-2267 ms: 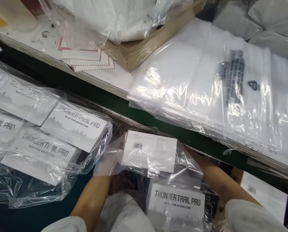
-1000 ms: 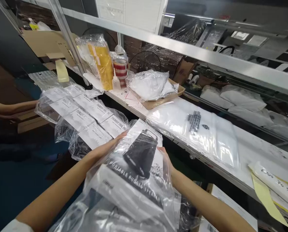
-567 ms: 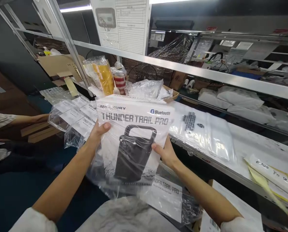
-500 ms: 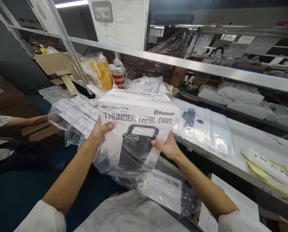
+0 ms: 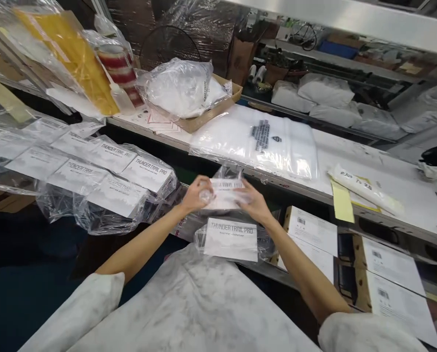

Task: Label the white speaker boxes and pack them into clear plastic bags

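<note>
A white Thunder Trail Pro box (image 5: 225,186) stands in front of me, its printed top turned up, inside a clear plastic bag (image 5: 228,172). My left hand (image 5: 195,195) is closed at the box's left side, with its curled fingers pinching the bag's film. At the right side my right hand (image 5: 254,201) grips the film too, though its fingertips are slightly blurred. Closer to my body, another bagged white box (image 5: 231,242) shows the same lettering. The lower part of the held box is hidden.
Several bagged boxes (image 5: 113,156) sit close together on the left. A stack of clear bags (image 5: 236,132) lies on the white shelf (image 5: 335,142), beside a carton (image 5: 203,117) of plastic. White boxes (image 5: 310,234) stand below right. Yellow material (image 5: 71,54) and tape rolls (image 5: 119,68) are at the back left.
The box has gone from a tilted hold with its front facing me to a lower position, top up. Both hands shifted to its top edges. My view turned downward and right.
</note>
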